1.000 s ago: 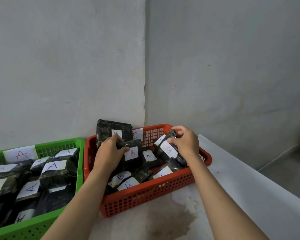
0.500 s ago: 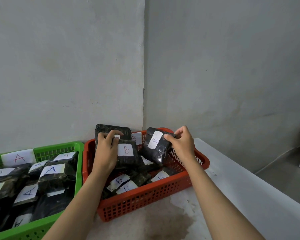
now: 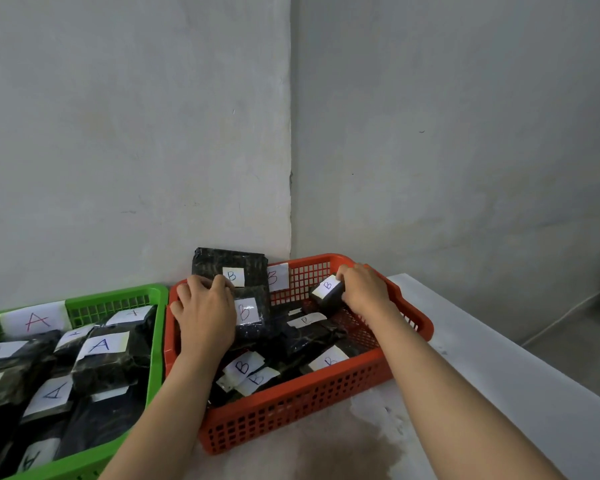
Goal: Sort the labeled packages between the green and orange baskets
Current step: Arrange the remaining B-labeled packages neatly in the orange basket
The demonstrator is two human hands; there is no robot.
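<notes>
The orange basket [image 3: 326,407] holds several black packages with white "B" labels. My left hand [image 3: 205,317] grips an upright B package [image 3: 252,315] at the basket's left side, just in front of a taller B package [image 3: 229,265] that leans on the back wall. My right hand [image 3: 364,289] holds a small B package [image 3: 326,292] low inside the basket's far right corner. The green basket [image 3: 118,296] to the left is full of black packages labelled "A" [image 3: 101,344].
Both baskets stand on a pale tabletop [image 3: 499,393] pushed into a wall corner. A dark stain [image 3: 347,459] marks the table in front of the orange basket. The table's right edge drops to a grey floor [image 3: 575,341].
My right hand has lowered the small B package from above the basket down into its far right corner. The left hand has stayed on the upright package, shifting slightly.
</notes>
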